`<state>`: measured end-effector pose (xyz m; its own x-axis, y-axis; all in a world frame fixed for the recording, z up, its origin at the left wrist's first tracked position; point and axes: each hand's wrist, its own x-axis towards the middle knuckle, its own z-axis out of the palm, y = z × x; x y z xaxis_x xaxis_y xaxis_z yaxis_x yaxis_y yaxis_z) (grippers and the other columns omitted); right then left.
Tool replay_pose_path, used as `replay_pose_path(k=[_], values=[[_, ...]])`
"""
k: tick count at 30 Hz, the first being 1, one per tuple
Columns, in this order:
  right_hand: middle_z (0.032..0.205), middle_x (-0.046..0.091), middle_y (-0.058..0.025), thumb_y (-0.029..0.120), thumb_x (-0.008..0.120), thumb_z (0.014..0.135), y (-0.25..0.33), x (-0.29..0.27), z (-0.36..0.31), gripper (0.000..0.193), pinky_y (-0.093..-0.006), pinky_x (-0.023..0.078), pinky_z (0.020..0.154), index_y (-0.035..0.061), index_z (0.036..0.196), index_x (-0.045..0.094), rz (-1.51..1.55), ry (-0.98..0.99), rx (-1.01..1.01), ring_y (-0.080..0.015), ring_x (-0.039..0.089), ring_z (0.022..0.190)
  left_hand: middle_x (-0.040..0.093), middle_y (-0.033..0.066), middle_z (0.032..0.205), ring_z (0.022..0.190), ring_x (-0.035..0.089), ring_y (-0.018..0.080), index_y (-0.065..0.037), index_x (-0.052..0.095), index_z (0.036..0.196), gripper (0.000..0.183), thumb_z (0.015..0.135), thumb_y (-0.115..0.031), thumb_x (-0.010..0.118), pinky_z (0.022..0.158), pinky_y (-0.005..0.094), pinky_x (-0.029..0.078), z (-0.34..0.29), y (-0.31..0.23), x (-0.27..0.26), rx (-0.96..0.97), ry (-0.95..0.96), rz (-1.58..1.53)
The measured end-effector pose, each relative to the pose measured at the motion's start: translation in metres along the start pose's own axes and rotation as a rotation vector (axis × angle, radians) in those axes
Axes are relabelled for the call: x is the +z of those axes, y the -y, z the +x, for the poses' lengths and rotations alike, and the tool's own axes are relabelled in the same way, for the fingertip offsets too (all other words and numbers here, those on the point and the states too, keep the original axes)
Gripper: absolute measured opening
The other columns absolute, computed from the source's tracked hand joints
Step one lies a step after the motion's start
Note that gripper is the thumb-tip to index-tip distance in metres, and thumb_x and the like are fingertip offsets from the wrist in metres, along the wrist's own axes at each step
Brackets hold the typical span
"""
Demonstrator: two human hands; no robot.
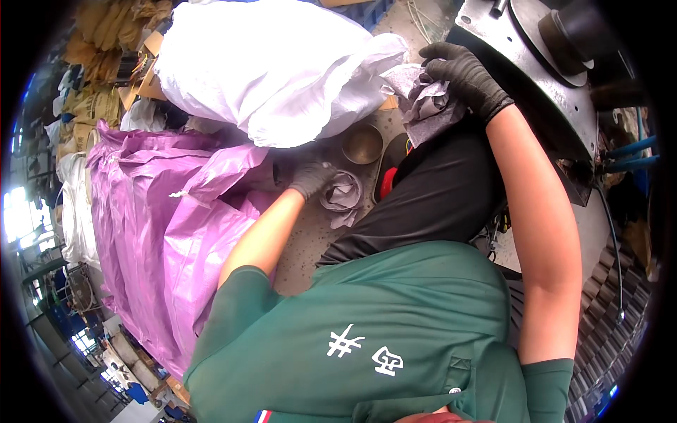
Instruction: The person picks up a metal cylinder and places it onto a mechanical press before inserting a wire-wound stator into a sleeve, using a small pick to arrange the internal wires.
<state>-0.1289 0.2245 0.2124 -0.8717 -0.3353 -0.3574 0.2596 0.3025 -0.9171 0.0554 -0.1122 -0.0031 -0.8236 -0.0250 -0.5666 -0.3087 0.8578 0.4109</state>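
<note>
My right hand [467,79], in a dark glove, is closed on a crumpled grey sheet [428,109], paper or thin cloth, just above my black-clad leg. My left hand [312,179], in a greyish glove, reaches down beside the purple woven sack. Its fingers are curled against a second crumpled grey sheet [342,196], loosely rolled round a hollow middle. Part of those left fingers is hidden. Between the hands and a little farther off stands a round metal bowl [362,144].
A bulging white sack [261,67] lies ahead, and a large purple sack [148,211] fills the left. At the right is a machine with a heavy metal plate [518,63]. A red object [388,183] sits beside my leg. Cardboard boxes [150,83] stand behind the sacks.
</note>
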Motion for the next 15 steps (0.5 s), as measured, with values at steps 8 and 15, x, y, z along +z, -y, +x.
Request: replay_pose_path(k=[8,15], values=[[0.105,0.074,-0.0172,0.012,0.067,0.085,-0.009,-0.005,0.002,0.048,-0.0316,0.057,0.087,-0.0046,0.130,0.063,-0.148,-0.034,-0.042,-0.0210,0.072,0.096,0.063,0.0170,0.100,0.099,0.063,0.0385,-0.006,0.069,0.096,0.017,0.085,-0.018,0.073,0.085,0.0493,0.052,0.000,-0.027,-0.006,0.479,-0.161,0.059],[0.106,0.075,-0.0185,0.010,0.068,0.086,-0.006,-0.002,0.002,0.047,-0.0321,0.058,0.085,-0.0062,0.130,0.063,-0.077,-0.010,-0.034,-0.0211,0.074,0.097,0.066,0.0211,0.122,0.109,0.066,0.0370,-0.007,0.064,0.130,0.059,0.082,-0.038,0.079,0.097,0.0418,0.052,-0.025,-0.007,0.034,0.177,0.107,-0.074]])
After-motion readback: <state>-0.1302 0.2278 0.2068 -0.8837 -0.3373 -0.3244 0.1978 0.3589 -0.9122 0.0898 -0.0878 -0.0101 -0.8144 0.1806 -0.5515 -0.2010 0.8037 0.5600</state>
